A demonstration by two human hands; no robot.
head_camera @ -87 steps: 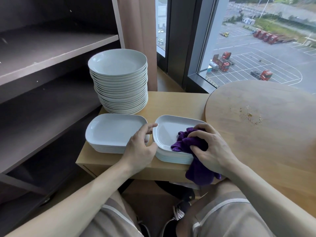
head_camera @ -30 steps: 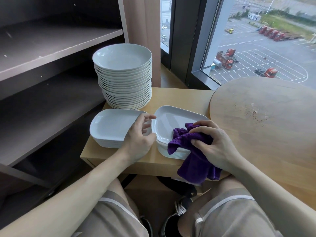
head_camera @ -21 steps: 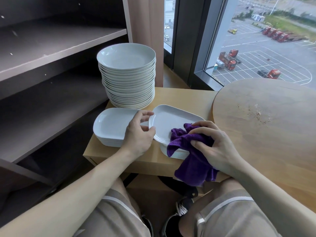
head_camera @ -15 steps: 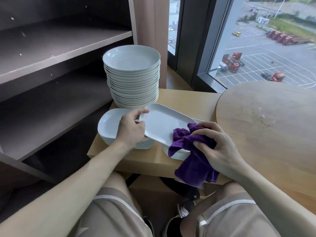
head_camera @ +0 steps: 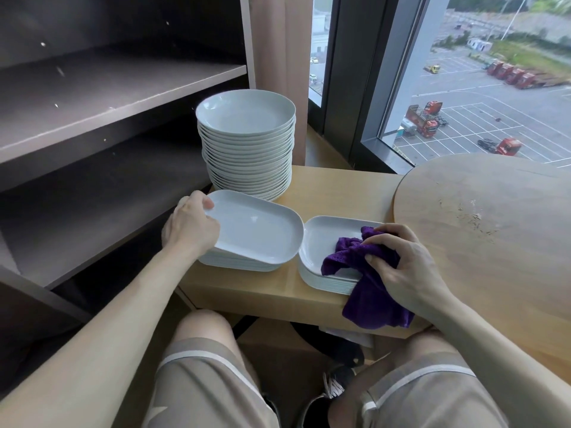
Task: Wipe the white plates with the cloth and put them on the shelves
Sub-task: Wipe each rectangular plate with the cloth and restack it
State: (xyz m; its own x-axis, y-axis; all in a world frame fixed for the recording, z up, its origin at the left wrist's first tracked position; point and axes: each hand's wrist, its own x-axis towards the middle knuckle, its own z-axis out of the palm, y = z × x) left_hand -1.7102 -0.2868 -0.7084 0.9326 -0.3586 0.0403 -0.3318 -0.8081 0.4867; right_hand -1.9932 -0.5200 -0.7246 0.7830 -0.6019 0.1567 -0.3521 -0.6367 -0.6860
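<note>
My left hand grips the left end of a white rectangular plate, which lies tilted on top of the left stack of rectangular plates. To the right stands a second stack of rectangular plates. My right hand holds a purple cloth bunched on the top plate of that stack, and the cloth hangs over the stack's front edge. A tall stack of round white plates stands behind the left stack.
Dark shelves stand at the left, with a lower shelf level with the plates. The plates sit on a low wooden table. A round wooden tabletop fills the right. A window lies behind. My knees are below.
My left hand lifted the top plate off the right stack and carried it left onto the left stack. My right hand kept the cloth on the right stack.
</note>
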